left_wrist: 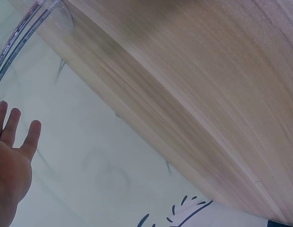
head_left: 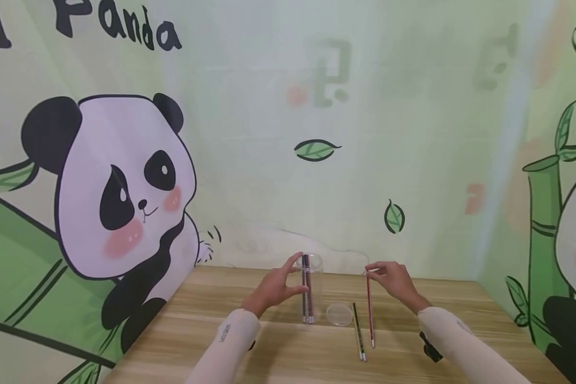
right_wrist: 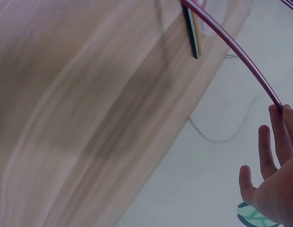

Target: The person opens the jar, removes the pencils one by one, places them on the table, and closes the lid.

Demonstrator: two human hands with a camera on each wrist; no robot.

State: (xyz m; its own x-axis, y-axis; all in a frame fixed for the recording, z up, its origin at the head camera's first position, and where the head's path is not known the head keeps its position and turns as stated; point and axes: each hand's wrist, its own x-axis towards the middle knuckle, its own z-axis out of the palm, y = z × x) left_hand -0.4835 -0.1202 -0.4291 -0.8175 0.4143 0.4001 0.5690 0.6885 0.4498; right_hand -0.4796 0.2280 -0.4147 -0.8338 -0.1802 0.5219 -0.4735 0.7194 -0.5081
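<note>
A clear plastic tube (head_left: 318, 293) stands upright on the table with several pencils (head_left: 305, 298) inside, their metal-capped ends down. My left hand (head_left: 274, 288) holds the tube from its left side, fingers up by the rim and thumb lower down. In the left wrist view, pencils (left_wrist: 18, 38) show through the tube beyond the spread fingers. With thumb and index finger, my right hand (head_left: 391, 280) pinches the top end of a red pencil (head_left: 370, 314). That pencil points downward, its metal-capped end lowest; the right wrist view shows its shaft (right_wrist: 241, 52) running from the fingertips.
Between the tube and the red pencil lies a round clear lid (head_left: 339, 314). Beside it are a dark pencil and a yellowish one, a close pair (head_left: 359, 333) on the wooden table (head_left: 173, 330). A panda-printed backdrop (head_left: 249, 160) rises behind the table's far edge.
</note>
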